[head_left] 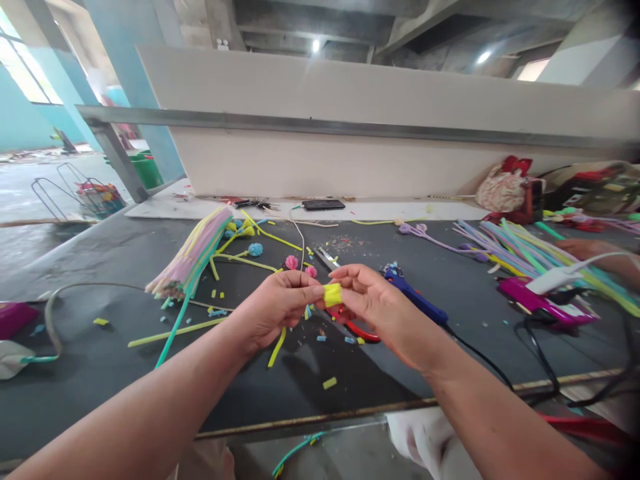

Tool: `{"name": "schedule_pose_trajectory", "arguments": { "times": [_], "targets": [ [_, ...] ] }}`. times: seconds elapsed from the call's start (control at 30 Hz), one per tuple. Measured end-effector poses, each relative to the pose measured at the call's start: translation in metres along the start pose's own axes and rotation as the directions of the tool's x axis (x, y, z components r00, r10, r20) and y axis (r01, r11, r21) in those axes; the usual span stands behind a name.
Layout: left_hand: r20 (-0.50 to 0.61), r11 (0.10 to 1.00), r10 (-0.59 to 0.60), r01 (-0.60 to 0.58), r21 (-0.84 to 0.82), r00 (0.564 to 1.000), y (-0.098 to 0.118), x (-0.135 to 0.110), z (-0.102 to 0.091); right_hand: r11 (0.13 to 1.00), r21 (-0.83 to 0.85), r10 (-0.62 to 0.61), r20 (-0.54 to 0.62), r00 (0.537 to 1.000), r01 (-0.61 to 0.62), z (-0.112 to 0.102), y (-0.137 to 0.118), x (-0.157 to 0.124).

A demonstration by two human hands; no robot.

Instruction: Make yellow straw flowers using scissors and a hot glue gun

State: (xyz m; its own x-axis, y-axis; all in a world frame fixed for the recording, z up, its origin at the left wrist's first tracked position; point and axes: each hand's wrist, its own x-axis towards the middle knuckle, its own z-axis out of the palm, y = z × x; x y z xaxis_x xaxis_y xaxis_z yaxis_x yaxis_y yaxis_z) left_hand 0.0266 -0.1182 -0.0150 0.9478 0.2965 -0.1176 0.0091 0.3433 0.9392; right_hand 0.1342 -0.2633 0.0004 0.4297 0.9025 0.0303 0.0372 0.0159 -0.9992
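Head view has our two forearms coming in from the bottom corners and meeting over the middle of the dark table (100,363). Our left hand (280,305) is curled with the knuckles up, thumb and forefinger pinched tight on the left side of a small yellow coil (333,294). Our right hand (376,301) reaches in from the other side, wrist bent a little, its fingertips closed on the coil's right side. The yellow coil is held in the air between both hands, above the table and just over the red-handled scissors (359,329).

A yellow stem (277,348) hangs down below our left hand. We cannot tell whether it joins the coil, because our fingers cover the spot. The other fingers of the left hand are tucked under and out of sight. Our hands hide much of the scissors, so only part of the handles and the blade tips show. The blue glue gun (415,298) lies just behind our right hand, its near end covered. At the right edge another person's forearm (595,252) is blurred and cut off by the frame.
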Motion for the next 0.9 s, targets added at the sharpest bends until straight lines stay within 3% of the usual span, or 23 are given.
{"name": "schedule_pose_trajectory", "arguments": {
  "times": [0.13, 0.27, 0.4, 0.6, 0.9],
  "targets": [
    [0.059, 0.996, -0.053, 0.058, -0.071, 0.997, 0.000, 0.000, -0.002, 0.969, -0.194, -0.159, -0.007, 0.987, 0.155, 0.006, 0.004, -0.001],
    [0.080, 0.998, -0.028, 0.033, -0.056, 0.996, 0.000, 0.000, -0.001, 0.947, -0.296, -0.147, -0.052, 0.988, 0.125, 0.006, 0.004, -0.001],
    [0.023, 0.989, 0.111, -0.112, 0.093, 0.994, -0.002, 0.001, 0.002, 0.968, -0.238, -0.105, -0.095, 0.990, 0.080, 0.002, 0.003, 0.001],
    [-0.042, 0.898, 0.291, -0.258, 0.355, 0.956, -0.009, 0.003, 0.004, 0.987, -0.151, -0.063, -0.114, 0.992, 0.046, 0.003, 0.004, 0.003],
    [-0.059, 0.913, 0.231, -0.195, 0.358, 0.971, -0.004, -0.002, 0.010, 0.987, -0.148, 0.041, -0.124, 0.991, -0.059, 0.004, 0.000, 0.002]
  ]
}}
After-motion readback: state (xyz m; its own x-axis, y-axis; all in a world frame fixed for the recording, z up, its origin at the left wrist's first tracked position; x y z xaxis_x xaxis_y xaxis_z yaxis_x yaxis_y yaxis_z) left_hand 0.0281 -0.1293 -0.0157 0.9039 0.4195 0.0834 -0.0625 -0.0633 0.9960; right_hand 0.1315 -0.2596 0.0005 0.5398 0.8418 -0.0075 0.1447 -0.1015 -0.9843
